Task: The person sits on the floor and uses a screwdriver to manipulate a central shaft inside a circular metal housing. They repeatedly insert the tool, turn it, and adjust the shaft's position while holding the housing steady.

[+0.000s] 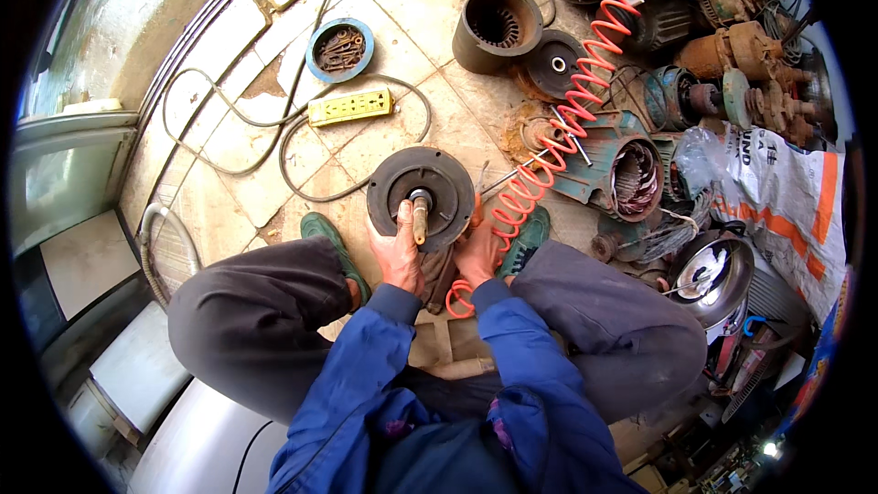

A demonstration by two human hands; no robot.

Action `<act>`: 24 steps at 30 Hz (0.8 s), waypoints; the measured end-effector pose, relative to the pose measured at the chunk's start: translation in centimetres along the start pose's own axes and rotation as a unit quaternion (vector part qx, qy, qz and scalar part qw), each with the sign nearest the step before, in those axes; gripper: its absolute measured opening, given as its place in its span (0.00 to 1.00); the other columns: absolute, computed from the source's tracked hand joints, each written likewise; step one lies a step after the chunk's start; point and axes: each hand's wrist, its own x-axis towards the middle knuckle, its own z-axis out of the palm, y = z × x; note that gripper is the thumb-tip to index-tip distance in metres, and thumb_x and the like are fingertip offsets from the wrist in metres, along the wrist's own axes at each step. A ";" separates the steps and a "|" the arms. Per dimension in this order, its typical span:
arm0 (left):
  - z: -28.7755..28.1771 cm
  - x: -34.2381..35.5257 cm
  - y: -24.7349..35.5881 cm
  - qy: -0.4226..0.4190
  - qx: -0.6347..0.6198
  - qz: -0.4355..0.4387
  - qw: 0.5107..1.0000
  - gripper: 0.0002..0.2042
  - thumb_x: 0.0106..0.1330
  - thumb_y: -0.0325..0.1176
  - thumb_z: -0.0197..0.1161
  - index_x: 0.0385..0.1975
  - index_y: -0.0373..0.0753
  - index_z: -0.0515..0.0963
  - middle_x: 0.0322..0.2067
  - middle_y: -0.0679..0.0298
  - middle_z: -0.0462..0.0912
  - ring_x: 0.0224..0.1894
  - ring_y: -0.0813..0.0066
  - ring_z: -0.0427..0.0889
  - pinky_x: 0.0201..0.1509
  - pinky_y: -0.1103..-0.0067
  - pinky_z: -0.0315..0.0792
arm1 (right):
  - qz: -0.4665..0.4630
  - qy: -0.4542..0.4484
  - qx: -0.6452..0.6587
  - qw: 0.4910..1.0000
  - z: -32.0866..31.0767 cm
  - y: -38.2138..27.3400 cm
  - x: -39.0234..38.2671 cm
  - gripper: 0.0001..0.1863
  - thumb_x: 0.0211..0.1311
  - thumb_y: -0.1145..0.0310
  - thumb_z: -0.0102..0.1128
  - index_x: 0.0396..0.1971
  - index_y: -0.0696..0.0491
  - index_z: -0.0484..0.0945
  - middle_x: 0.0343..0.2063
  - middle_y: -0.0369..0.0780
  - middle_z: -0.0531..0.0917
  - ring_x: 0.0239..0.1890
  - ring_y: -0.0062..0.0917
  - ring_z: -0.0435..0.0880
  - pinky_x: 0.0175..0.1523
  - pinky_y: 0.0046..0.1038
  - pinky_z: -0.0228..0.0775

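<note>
Between my knees I hold a dark round motor end cover (389,185) with a short metal shaft (420,220) standing out of its middle. My left hand (399,254) grips its lower left edge, the thumb lying beside the shaft and the other fingers mostly hidden behind. On the lower right edge is my right hand (476,254), closed against the rim, its fingers partly out of sight. Below the cover, a brown cloth-like thing (439,282) shows between my wrists.
A coiled red air hose (519,185) runs up along the right. A yellow power strip (351,107) and a blue-rimmed bowl of bolts (341,51) lie ahead. Beyond stand an open motor housing (497,27) and another round cover (554,64). A green motor body (615,165), steel bowl (712,276) and white sack (785,201) crowd the right.
</note>
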 end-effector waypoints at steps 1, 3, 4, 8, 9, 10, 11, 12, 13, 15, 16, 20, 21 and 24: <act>0.2 0.0 0.1 0.004 -0.011 -0.008 1.000 0.30 0.70 0.37 0.73 0.68 0.37 0.67 0.59 0.60 0.79 0.59 0.69 0.78 0.66 0.71 0.72 | 0.024 0.023 -0.022 0.999 -1.9 -0.3 -0.1 0.26 0.61 0.63 0.68 0.53 0.57 0.68 0.39 0.60 0.86 0.45 0.59 0.85 0.48 0.54 0.77; 0.3 0.0 0.1 0.009 -0.015 -0.013 1.000 0.31 0.68 0.37 0.75 0.67 0.38 0.68 0.58 0.60 0.79 0.57 0.70 0.79 0.65 0.71 0.73 | 0.022 0.055 -0.082 0.995 -6.7 -1.6 -0.8 0.22 0.63 0.64 0.67 0.51 0.58 0.70 0.35 0.59 0.86 0.41 0.58 0.86 0.45 0.54 0.77; 0.7 -0.1 0.5 -0.001 -0.043 -0.012 0.999 0.31 0.67 0.37 0.76 0.67 0.37 0.68 0.58 0.59 0.79 0.57 0.70 0.79 0.64 0.71 0.74 | -0.002 0.064 -0.121 0.991 -9.6 -2.3 -1.4 0.20 0.66 0.64 0.65 0.50 0.59 0.70 0.33 0.60 0.86 0.38 0.59 0.86 0.43 0.54 0.77; 0.4 0.0 0.2 -0.004 -0.036 0.001 0.999 0.34 0.67 0.38 0.76 0.68 0.38 0.66 0.59 0.58 0.78 0.59 0.67 0.79 0.65 0.70 0.74 | -0.127 0.070 -0.117 0.982 -19.5 -6.0 -5.6 0.22 0.70 0.62 0.63 0.54 0.61 0.72 0.30 0.59 0.85 0.34 0.58 0.86 0.40 0.51 0.76; 0.3 0.0 0.2 -0.010 -0.042 0.000 0.999 0.34 0.67 0.39 0.76 0.69 0.39 0.66 0.60 0.57 0.78 0.60 0.66 0.79 0.66 0.69 0.74 | -0.182 0.042 -0.133 0.973 -21.5 -6.7 -6.8 0.18 0.70 0.62 0.63 0.50 0.61 0.76 0.30 0.57 0.85 0.35 0.57 0.86 0.39 0.48 0.76; 0.4 0.0 0.2 -0.007 -0.044 0.001 0.999 0.35 0.66 0.38 0.77 0.69 0.37 0.64 0.60 0.56 0.78 0.60 0.66 0.79 0.66 0.69 0.74 | -0.201 0.004 -0.143 0.969 -23.4 -7.6 -8.4 0.14 0.71 0.63 0.63 0.44 0.60 0.80 0.28 0.55 0.85 0.34 0.54 0.86 0.38 0.47 0.76; 0.4 0.1 0.3 -0.004 -0.045 0.003 0.999 0.36 0.66 0.37 0.77 0.69 0.35 0.63 0.59 0.54 0.77 0.60 0.66 0.79 0.66 0.70 0.74 | -0.183 -0.036 -0.173 0.967 -24.9 -8.8 -10.2 0.14 0.70 0.62 0.64 0.43 0.59 0.80 0.30 0.55 0.85 0.35 0.53 0.86 0.40 0.47 0.76; 0.5 0.1 0.3 -0.001 -0.046 0.004 0.999 0.37 0.66 0.36 0.77 0.69 0.33 0.61 0.59 0.53 0.77 0.60 0.66 0.78 0.66 0.71 0.74 | -0.163 -0.075 -0.205 0.962 -25.7 -9.3 -11.7 0.14 0.69 0.61 0.65 0.43 0.58 0.81 0.32 0.55 0.85 0.37 0.52 0.86 0.42 0.46 0.76; 0.6 0.0 0.4 0.001 -0.046 0.004 0.999 0.39 0.65 0.35 0.77 0.69 0.31 0.60 0.59 0.51 0.77 0.61 0.66 0.78 0.67 0.71 0.74 | -0.208 -0.058 -0.247 0.945 -25.4 -8.7 -12.9 0.15 0.69 0.59 0.66 0.41 0.57 0.81 0.33 0.53 0.83 0.37 0.51 0.85 0.41 0.47 0.76; 0.9 -0.2 0.5 -0.011 -0.063 0.001 0.998 0.39 0.65 0.34 0.77 0.70 0.31 0.59 0.59 0.51 0.77 0.61 0.66 0.78 0.67 0.71 0.74 | -0.265 -0.044 -0.262 0.927 -24.3 -7.6 -14.9 0.17 0.68 0.56 0.67 0.40 0.56 0.81 0.40 0.50 0.79 0.41 0.49 0.83 0.43 0.46 0.76; 0.7 -0.2 0.6 -0.013 -0.069 0.000 0.998 0.39 0.65 0.34 0.77 0.70 0.31 0.59 0.60 0.51 0.77 0.61 0.66 0.78 0.67 0.71 0.74 | -0.317 -0.021 -0.237 0.918 -23.2 -7.3 -15.2 0.16 0.68 0.58 0.68 0.38 0.57 0.80 0.40 0.50 0.78 0.41 0.49 0.83 0.43 0.47 0.75; 0.5 0.1 0.1 -0.006 -0.056 0.005 0.998 0.40 0.65 0.34 0.78 0.70 0.31 0.59 0.60 0.52 0.77 0.61 0.66 0.78 0.69 0.71 0.72 | -0.297 -0.055 -0.185 0.935 -20.9 -6.8 -15.2 0.17 0.67 0.59 0.69 0.35 0.58 0.76 0.36 0.51 0.79 0.38 0.53 0.82 0.41 0.49 0.74; 0.5 0.2 -0.1 -0.008 -0.065 0.004 0.998 0.40 0.65 0.34 0.78 0.70 0.31 0.59 0.60 0.52 0.77 0.61 0.66 0.78 0.69 0.71 0.71 | -0.280 -0.072 -0.172 0.942 -20.5 -6.7 -15.2 0.17 0.67 0.59 0.69 0.35 0.58 0.76 0.35 0.52 0.79 0.37 0.54 0.82 0.40 0.50 0.74; 0.3 0.5 -0.6 -0.011 -0.074 0.000 0.997 0.40 0.64 0.33 0.78 0.70 0.32 0.59 0.61 0.52 0.76 0.62 0.65 0.78 0.70 0.71 0.71 | -0.263 -0.060 -0.189 0.944 -19.8 -7.7 -15.6 0.17 0.68 0.58 0.68 0.37 0.58 0.76 0.32 0.52 0.80 0.35 0.55 0.81 0.39 0.51 0.73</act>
